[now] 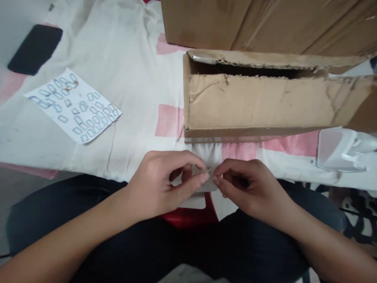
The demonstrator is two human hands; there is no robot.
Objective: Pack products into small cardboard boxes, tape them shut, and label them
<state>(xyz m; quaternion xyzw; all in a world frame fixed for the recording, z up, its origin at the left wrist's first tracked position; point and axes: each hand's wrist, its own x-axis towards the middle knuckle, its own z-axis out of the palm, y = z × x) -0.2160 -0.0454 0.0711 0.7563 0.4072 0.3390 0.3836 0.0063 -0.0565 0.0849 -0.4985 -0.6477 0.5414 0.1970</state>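
My left hand (165,181) and my right hand (247,186) meet above my lap, just before the table's near edge. Both are closed in a pinch on one small thin piece (208,171), pale and metallic-looking, held between their fingertips. It is too small to name for sure. It resembles the small rings lying on a white paper sheet (73,105) at the left of the table. A white flat piece (193,200) lies under my hands on a red seat (188,218).
A torn open cardboard box (265,102) stands close behind my hands, with a larger box (250,23) behind it. A black phone (35,49) lies far left. A clear plastic container (341,151) sits at the right edge on the white and pink cloth (132,70).
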